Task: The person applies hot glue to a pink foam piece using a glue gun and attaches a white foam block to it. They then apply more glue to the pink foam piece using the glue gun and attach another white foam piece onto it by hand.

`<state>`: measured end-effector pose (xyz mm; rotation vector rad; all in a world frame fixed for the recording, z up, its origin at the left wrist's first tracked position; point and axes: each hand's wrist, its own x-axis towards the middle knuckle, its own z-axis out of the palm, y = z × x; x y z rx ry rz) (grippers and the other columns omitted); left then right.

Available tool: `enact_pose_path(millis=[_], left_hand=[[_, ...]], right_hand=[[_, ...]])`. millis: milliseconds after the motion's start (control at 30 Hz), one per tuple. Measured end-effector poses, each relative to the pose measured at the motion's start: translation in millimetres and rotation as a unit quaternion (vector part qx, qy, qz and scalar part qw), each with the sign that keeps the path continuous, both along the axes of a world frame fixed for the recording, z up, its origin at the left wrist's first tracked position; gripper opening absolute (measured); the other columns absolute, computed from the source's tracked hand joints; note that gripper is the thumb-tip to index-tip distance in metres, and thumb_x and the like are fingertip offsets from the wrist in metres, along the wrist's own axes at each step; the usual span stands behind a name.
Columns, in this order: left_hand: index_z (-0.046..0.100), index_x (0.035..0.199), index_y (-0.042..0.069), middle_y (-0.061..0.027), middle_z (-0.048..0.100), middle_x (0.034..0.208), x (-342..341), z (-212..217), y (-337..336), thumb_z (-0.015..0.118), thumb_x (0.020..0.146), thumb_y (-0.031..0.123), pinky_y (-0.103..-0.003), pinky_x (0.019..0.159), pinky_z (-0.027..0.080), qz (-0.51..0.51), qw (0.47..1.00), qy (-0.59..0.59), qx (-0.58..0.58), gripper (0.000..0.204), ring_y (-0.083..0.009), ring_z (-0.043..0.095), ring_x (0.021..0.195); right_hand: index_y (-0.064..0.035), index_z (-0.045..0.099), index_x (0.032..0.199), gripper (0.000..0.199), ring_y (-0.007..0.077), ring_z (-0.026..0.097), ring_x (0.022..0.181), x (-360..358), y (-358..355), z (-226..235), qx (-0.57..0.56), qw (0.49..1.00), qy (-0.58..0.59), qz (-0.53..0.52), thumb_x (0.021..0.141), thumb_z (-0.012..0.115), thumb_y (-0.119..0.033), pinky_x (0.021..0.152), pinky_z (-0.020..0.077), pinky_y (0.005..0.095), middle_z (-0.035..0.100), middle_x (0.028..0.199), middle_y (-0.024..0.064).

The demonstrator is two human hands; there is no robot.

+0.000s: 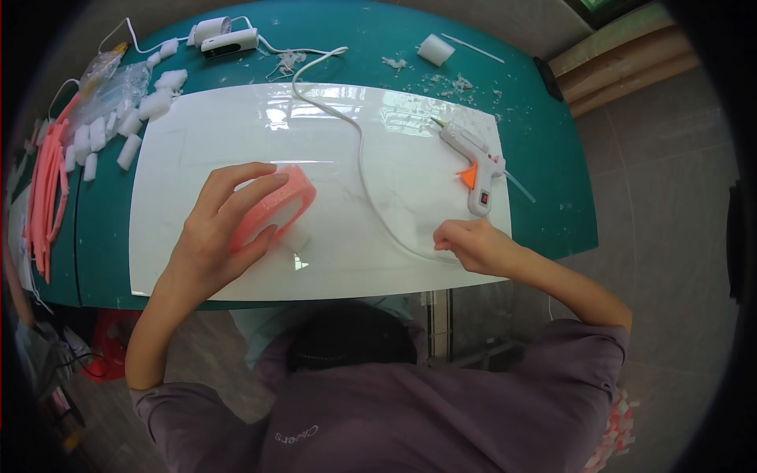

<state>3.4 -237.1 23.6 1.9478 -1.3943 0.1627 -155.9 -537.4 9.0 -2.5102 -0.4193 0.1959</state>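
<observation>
**Left hand presses pink foam on the white board; right hand rests near the glue gun**

The left hand (217, 236) lies over a pink foam piece (276, 206) on the white board (236, 134), fingers spread across its top and thumb against its near side, grasping it. The foam sticks out from under the fingertips toward the right, and a small white foam block (297, 236) sits against its lower right edge, just beside the thumb.

The right hand (473, 244) rests on the near right edge of the board with its fingers curled in loosely; I cannot tell whether it holds anything. The white glue gun (473, 162) with an orange trigger lies on the board just beyond this hand, not touching it, its nozzle pointing away toward the far side. Its white cord (363, 158) runs across the board between the 2 hands and curves to a spot just beside the right hand.

The board lies on a green surface (544, 158). At the far left, well apart from the left hand, lie a scatter of white foam chunks (126, 126) and a bundle of pink foam strips (47, 189).
</observation>
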Motion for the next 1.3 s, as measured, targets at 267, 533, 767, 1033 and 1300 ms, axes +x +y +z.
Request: enact_pose_path(millis=[267,533,767,1033,1300], left_hand=[[0.048,0.112,0.006,-0.0137,0.051,0.112,0.3,-1.6,-0.2,0.067,0.062,-0.005,-0.036,0.084,0.045,0.0,1.0,0.001,0.0,0.055,-0.0306,0.052,0.102],[0.048,0.112,0.006,-0.0134,0.051,0.112,-0.4,1.0,-2.8,0.067,0.062,-0.004,-0.036,0.084,0.045,-0.005,1.0,0.0,-0.005,0.055,-0.0307,0.052,0.102],[0.049,0.113,0.007,-0.0133,0.05,0.112,1.0,-4.3,-1.5,0.069,0.058,-0.003,-0.037,0.082,0.044,-0.012,1.0,0.007,-0.023,0.06,-0.0312,0.049,0.101],[0.049,0.113,0.007,-0.0128,0.05,0.112,-0.1,-1.8,-2.3,0.07,0.059,-0.001,-0.037,0.082,0.044,-0.014,1.0,0.01,-0.016,0.059,-0.0313,0.049,0.1],[0.046,0.116,0.006,-0.0107,0.052,0.111,1.5,-2.2,-1.2,0.07,0.059,0.001,-0.036,0.086,0.039,0.007,1.0,-0.005,-0.017,0.062,-0.0298,0.049,0.1]], right_hand=[[-0.0029,0.046,0.077,0.016,0.007,0.046,0.048,31.9,-21.3,61.7,0.124,0.972,-0.082,-0.181,0.09,0.042,-0.011,0.043,0.037,0.022,0.045,0.054,0.002],[-0.0077,0.046,0.056,0.037,0.0049,0.037,0.043,81.0,-120.6,161.8,0.151,0.831,-0.423,-0.327,0.088,0.05,-0.026,0.041,0.0284,0.0199,0.043,0.047,-0.0001],[-0.0043,0.058,0.075,0.02,0.0081,0.046,0.05,84.4,-244.3,156.2,0.083,0.785,-0.401,-0.464,0.085,0.056,-0.022,0.046,0.0357,0.023,0.048,0.056,0.001],[-0.0214,0.042,0.128,0.057,0.018,0.06,0.084,83.1,-259.5,103.2,-0.279,0.821,0.268,-0.42,0.075,0.063,-0.02,0.068,0.0505,0.0305,0.054,0.115,0.0112],[-0.0172,0.04,0.129,0.062,0.0261,0.049,0.11,79.4,-183.0,158.4,-0.452,0.828,-0.07,-0.324,0.073,0.063,-0.009,0.091,0.04,0.0368,0.05,0.123,0.0088]])
